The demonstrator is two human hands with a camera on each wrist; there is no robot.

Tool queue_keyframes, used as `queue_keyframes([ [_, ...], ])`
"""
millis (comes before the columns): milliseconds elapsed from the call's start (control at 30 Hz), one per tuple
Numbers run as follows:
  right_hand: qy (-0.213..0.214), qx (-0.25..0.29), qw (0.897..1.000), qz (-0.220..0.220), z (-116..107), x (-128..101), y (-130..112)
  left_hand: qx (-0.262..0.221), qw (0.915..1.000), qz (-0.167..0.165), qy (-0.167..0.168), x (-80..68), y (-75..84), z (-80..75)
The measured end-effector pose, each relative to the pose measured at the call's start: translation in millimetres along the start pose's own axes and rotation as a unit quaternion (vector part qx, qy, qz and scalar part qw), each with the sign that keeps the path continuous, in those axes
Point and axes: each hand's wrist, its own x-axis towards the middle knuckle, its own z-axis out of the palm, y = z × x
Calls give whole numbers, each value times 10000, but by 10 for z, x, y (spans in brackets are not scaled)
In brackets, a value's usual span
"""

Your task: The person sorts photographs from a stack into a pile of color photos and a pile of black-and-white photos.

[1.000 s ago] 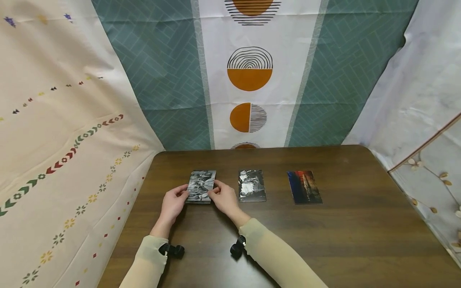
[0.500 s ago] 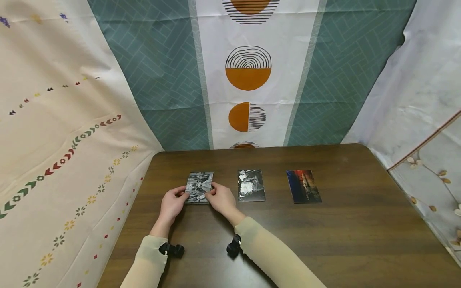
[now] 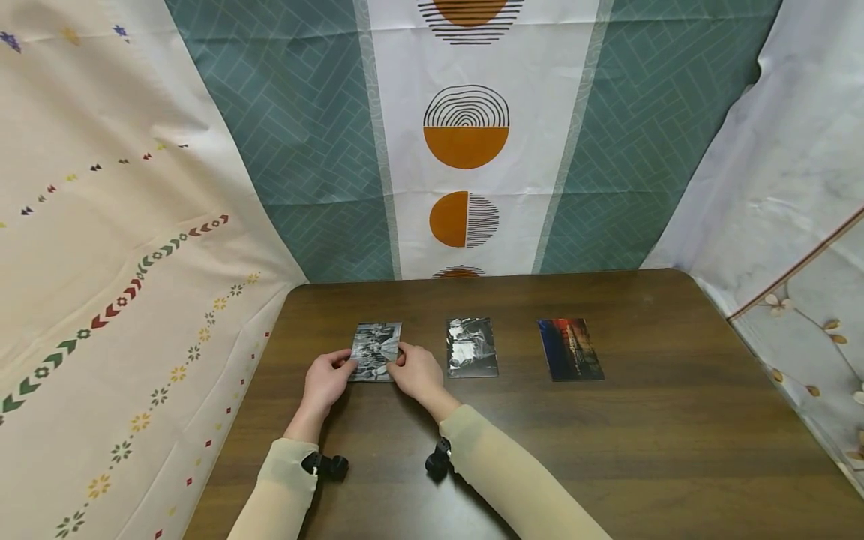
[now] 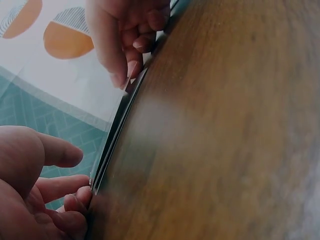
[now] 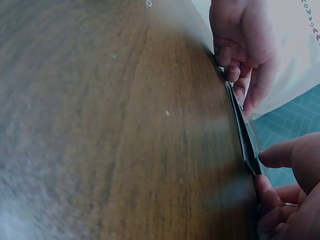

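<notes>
A black-and-white photo card [image 3: 375, 349] lies at the table's left; edge-on in the left wrist view, the card [image 4: 116, 125] shows thin layers, so it appears stacked on others. My left hand [image 3: 327, 381] holds its left edge, curled fingers against the side and thumb at the top. At the opposite edge, my right hand [image 3: 417, 373] pinches it between thumb and fingers. In the right wrist view the right thumb [image 5: 275, 154] is by the upper face, fingers at the side. A second black-and-white photo card [image 3: 472, 348] and a colour photo card [image 3: 570, 349] lie flat to the right.
The brown wooden table [image 3: 648, 442] has its far edge against a green and white patterned cloth [image 3: 466, 150]. A cream cloth [image 3: 135, 300] hangs along the left side, a pale floral cloth [image 3: 796, 247] along the right.
Both hands stay at the left photo card's edges. The card has shifted slightly, its far edge coming a little nearer. The other two cards have not moved.
</notes>
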Motion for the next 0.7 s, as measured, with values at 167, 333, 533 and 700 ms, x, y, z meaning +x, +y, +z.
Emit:
queue_keyframes([
  [167,-63,-64,10000,-12,-4,4,11,-37,10000,-11,2,-18,22,-6],
  [333,-33,46,9999,-122,-13,-5,33,-64,10000,-11,-3,-19,29,-5],
  [533,-11,167,9995,-251,-29,-29,55,-102,9999,-67,-38,-17,13,-5],
  [700,-52,307,9988,-375,-42,-39,63,-115,9999,-95,-79,-19,2,-6],
])
